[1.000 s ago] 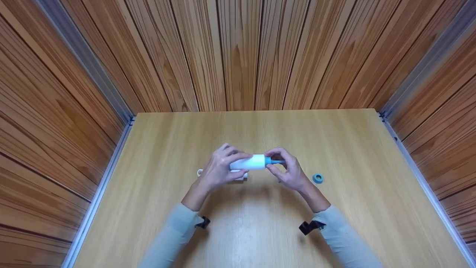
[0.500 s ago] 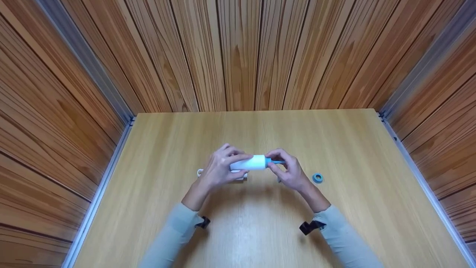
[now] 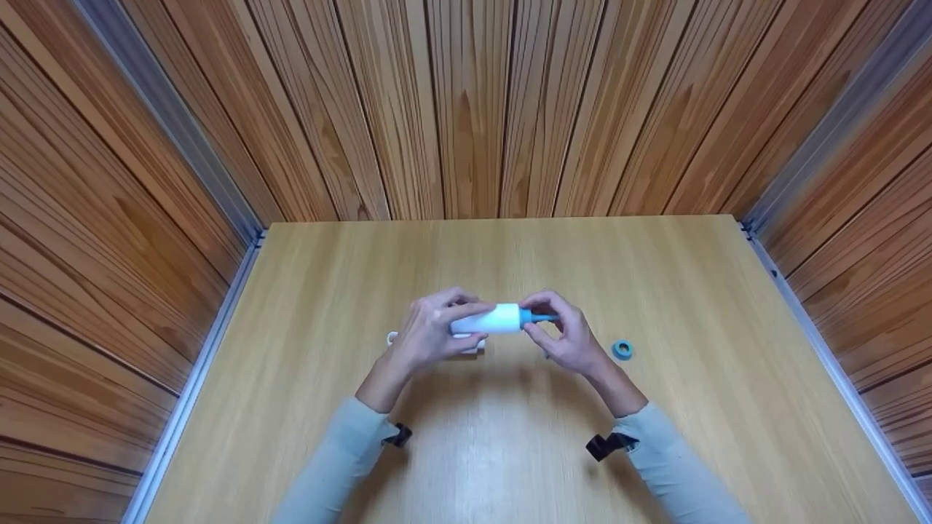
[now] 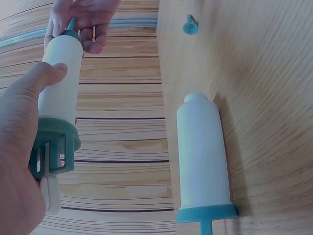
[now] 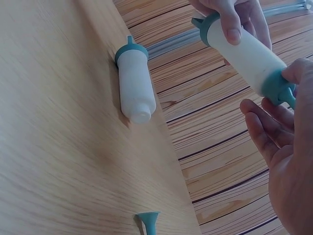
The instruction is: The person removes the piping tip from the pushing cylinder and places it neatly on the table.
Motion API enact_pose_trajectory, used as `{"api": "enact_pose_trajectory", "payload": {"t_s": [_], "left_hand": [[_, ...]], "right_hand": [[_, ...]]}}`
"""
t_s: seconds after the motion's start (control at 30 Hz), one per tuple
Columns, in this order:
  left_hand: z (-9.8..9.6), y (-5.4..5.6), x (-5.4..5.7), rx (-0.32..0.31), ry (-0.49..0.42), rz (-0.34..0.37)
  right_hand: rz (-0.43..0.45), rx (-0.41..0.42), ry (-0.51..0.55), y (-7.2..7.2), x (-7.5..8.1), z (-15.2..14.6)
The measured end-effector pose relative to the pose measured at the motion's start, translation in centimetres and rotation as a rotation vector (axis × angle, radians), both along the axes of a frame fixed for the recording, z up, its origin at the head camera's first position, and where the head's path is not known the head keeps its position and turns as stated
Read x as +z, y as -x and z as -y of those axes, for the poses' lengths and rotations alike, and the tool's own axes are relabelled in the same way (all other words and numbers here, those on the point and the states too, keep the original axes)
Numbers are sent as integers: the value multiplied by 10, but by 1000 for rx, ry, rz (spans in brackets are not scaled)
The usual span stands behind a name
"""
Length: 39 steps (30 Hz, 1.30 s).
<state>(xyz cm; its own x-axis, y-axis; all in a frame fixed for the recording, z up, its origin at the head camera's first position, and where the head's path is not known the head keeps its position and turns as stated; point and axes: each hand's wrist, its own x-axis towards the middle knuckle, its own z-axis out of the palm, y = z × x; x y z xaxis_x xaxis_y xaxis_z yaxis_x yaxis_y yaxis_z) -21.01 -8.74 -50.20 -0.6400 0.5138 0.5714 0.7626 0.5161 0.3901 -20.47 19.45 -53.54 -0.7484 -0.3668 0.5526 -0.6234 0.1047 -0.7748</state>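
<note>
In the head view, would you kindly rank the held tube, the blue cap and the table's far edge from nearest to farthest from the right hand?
1. Held tube: in the right hand.
2. Blue cap: lying just right of it.
3. Table's far edge: well beyond, at the wall.
</note>
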Motion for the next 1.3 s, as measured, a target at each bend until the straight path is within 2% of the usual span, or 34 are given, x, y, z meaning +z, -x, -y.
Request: {"api": "enact_pose_trajectory", "payload": {"t_s": [0.17,0.4,0.97,1.13,1.3], "left_hand": [[0,1,0,-12,-12,-6],[0,1,0,-24,-12,-3],[0,0,0,-24,-9,-4],[-1,1,0,-25,-13,-4],[-1,0,-1,-25,-11,15]], "right_hand": [[42,-40,-21,-2,0,0],[52,-56,-35,-2,-3,-1],[1,-28,-12,1,-4,-1],[28,-58,-30,0,-3,-2],[62,-53,-60,-1,-3,-3]]}}
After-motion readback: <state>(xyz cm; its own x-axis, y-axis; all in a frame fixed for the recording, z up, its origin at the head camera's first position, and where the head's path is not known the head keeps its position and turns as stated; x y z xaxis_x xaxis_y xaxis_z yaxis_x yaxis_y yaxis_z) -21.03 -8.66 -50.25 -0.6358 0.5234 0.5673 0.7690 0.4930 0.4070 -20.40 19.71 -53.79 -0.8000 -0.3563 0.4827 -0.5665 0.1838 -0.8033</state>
